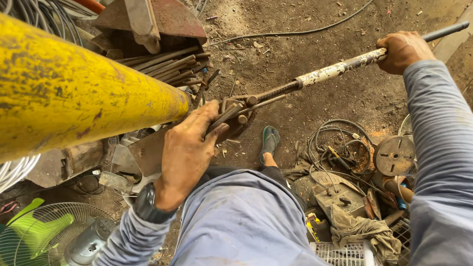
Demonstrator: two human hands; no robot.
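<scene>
My left hand [186,148] presses down on a thin steel rod [222,117] lying across the head of a manual rod bender [243,114]. Its long lever handle [340,67], wrapped in worn white paint, runs up to the right. My right hand [403,50] is closed around the far end of that handle, with a dark bar sticking out past the fist. A black watch sits on my left wrist. My foot in a green sandal [270,142] rests on the dirt just below the bender.
A thick yellow pipe [59,87] crosses the upper left. A bundle of steel rods [167,67] lies under a rusty machine [157,19]. A green fan [44,237] stands bottom left. Coiled cables [338,144], a round metal disc [394,155], rags and a white crate [343,256] crowd the right.
</scene>
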